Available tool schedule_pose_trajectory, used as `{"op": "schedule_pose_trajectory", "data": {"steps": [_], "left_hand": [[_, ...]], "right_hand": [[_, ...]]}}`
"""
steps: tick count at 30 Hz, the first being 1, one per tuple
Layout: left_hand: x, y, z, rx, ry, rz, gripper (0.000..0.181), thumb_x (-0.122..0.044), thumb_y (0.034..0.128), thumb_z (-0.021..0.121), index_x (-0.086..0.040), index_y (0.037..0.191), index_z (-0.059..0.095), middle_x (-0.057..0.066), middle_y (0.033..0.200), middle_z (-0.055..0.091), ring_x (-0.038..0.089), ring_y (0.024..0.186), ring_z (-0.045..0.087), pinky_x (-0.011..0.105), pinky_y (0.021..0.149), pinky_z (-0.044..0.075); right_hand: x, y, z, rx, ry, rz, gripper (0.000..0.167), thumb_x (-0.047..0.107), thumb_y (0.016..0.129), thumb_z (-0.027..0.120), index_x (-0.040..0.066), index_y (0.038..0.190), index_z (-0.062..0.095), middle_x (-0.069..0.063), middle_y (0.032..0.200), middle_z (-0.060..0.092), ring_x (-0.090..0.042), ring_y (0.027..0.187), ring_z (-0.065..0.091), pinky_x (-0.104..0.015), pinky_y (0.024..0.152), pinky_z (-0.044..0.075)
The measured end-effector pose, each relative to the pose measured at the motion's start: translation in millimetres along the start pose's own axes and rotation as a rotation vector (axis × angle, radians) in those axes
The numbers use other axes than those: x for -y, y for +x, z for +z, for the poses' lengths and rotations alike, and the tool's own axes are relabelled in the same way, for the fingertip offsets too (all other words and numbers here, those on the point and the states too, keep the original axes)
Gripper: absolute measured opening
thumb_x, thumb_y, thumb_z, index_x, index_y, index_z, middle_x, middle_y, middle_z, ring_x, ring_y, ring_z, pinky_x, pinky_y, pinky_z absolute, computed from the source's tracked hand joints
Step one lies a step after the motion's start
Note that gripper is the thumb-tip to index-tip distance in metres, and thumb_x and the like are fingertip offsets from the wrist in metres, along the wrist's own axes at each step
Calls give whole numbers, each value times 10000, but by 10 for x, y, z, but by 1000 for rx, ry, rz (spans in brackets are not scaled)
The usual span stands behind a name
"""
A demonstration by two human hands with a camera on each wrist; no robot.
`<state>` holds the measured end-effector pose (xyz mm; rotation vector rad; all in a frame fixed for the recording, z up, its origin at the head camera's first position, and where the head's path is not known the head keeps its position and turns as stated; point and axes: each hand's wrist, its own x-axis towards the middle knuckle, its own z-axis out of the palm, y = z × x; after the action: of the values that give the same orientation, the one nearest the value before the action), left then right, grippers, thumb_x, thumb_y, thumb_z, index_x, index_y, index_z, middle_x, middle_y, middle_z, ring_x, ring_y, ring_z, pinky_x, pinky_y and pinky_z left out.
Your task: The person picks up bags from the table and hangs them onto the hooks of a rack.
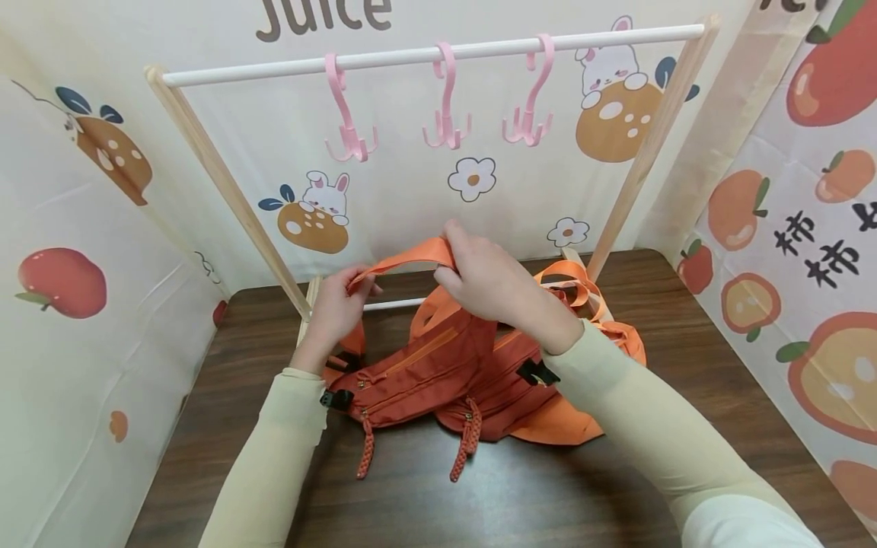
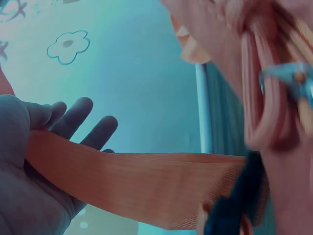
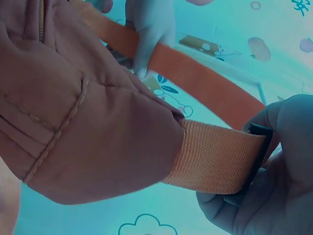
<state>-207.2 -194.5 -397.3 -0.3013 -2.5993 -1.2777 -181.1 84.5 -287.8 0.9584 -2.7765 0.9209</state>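
Your left hand [image 1: 339,306] and right hand [image 1: 485,275] pinch the strap [image 1: 414,253] between thumb and fingers. The bag [image 1: 428,373] looks light, floppy; best held by that strap.

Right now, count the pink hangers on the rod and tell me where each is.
3, all on the white rod in the head view: the left hanger, the middle hanger and the right hanger. None there looks hidden.
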Motion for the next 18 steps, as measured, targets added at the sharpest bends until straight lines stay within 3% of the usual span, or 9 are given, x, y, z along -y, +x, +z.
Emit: {"op": "schedule_pose_trajectory", "data": {"steps": [4, 9, 13, 18], "left_hand": [[-10, -44, -114, -19, -62, -39, 154, -116, 1100, 591, -62, 1140, 730, 108, 901, 758, 307, 895, 683, 421, 787, 510], [-60, -90, -243, -16, -153, -73, 236, 14, 1069, 563, -27, 1265, 687, 167, 947, 744, 337, 918, 739, 458, 853, 592], [-112, -104, -352, -28, -179, -51, 245, 16, 1056, 582, 3, 1284, 669, 177, 954, 709, 367, 839, 740, 359, 775, 606], [-221, -122, -477, -54, -167, 12, 204, 26, 1014, 629, 26, 1209, 689, 183, 868, 660, 329, 713, 663, 255, 656, 541]], "right_hand": [[-36, 16, -55, 16, 72, 40, 67, 144, 1044, 481, 109, 1083, 440, -76, 750, 509, -226, 544, 478, -370, 540, 426], [-130, 55, -98, 8, 135, 79, 61, 162, 1073, 475, 102, 1075, 486, -81, 739, 498, -237, 546, 459, -367, 534, 402], [-219, 87, -110, -10, 177, 92, 99, 179, 1088, 491, 91, 1047, 506, -83, 738, 489, -249, 556, 457, -357, 541, 392], [-303, 108, -119, -19, 341, 108, 160, 229, 1114, 504, 87, 1043, 521, -126, 777, 525, -294, 583, 503, -370, 544, 443]]}}
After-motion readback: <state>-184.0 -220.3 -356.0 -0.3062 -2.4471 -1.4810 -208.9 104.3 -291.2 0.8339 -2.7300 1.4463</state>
